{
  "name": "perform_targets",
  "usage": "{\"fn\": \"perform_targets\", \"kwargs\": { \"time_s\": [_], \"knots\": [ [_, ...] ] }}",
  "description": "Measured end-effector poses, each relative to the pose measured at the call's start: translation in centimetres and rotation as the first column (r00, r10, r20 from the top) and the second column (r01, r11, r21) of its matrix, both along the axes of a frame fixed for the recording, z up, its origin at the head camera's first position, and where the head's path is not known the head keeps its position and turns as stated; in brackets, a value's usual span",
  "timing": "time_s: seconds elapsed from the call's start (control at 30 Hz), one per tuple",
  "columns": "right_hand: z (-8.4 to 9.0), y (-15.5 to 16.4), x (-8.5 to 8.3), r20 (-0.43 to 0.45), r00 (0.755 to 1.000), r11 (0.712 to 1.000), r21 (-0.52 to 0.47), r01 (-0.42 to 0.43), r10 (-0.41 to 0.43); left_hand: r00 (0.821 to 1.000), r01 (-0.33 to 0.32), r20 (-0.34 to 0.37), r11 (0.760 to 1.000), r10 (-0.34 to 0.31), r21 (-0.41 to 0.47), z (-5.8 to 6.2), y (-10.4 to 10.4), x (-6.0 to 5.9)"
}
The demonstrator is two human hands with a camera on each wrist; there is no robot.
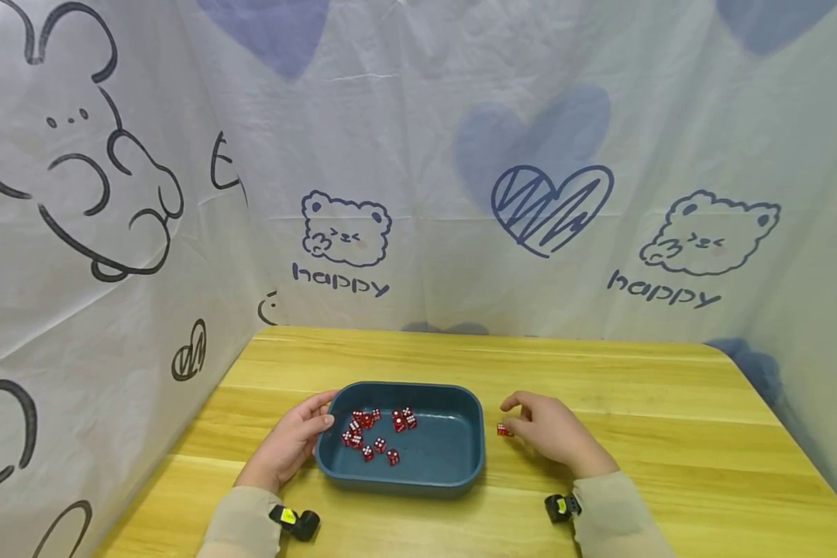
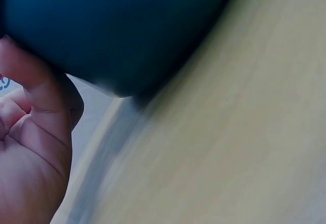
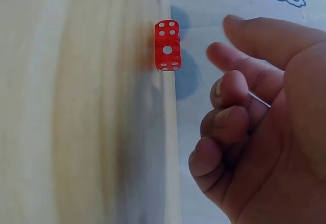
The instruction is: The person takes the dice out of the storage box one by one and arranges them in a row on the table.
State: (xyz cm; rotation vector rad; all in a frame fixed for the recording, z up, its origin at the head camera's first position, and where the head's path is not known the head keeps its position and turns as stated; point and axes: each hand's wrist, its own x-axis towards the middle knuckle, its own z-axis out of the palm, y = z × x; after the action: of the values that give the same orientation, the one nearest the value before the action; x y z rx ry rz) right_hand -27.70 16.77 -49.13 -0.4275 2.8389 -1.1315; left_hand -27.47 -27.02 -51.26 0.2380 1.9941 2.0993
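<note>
In the head view a dark teal plastic tray (image 1: 432, 465) stands on the table, with several red dice (image 1: 394, 457) lying mostly in its left half. My left hand (image 1: 294, 438) holds the tray's left end, thumb at the rim and fingers along the outer wall. That wall of the tray (image 2: 117, 35) fills the top of the left wrist view. To the right of the tray, my right hand (image 1: 547, 430) hovers with loosely curled fingers and nothing in them. Near its fingertips, red dice (image 3: 167, 46) with white pips rest on the table; whether one or two, I cannot tell.
The wooden table (image 1: 600, 380) has pale yellow grain. A white curtain (image 1: 425, 170) printed with hearts and bears hangs behind it and along both sides. Each wrist wears a small black camera (image 1: 305, 525).
</note>
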Motion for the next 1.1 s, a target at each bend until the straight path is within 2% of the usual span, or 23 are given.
{"fn": "perform_targets", "kwargs": {
  "time_s": [0.2,0.5,0.67,1.1],
  "knots": [
    [0.5,-0.4,0.1,-0.011,1.0,1.0,0.008,-0.015,0.015,1.0,0.015,-0.021,1.0,-0.016,-0.005,-0.2,-0.1,0.0],
    [1.1,-1.1,0.5,-0.04,0.995,0.995,0.009,-0.095,0.095,1.0,0.022,0.002,1.0,-0.022,0.015,-0.1,-0.1,0.2],
    [1.8,-1.7,0.7,-0.08,0.992,0.994,0.041,-0.098,0.101,1.0,0.028,0.0,0.999,-0.028,0.024,0.0,-0.1,0.1],
    [3.5,-3.2,1.0,-0.102,0.989,0.993,0.053,-0.106,0.111,0.999,0.05,-0.021,0.998,-0.049,0.03,0.3,0.0,0.3]
  ]
}}
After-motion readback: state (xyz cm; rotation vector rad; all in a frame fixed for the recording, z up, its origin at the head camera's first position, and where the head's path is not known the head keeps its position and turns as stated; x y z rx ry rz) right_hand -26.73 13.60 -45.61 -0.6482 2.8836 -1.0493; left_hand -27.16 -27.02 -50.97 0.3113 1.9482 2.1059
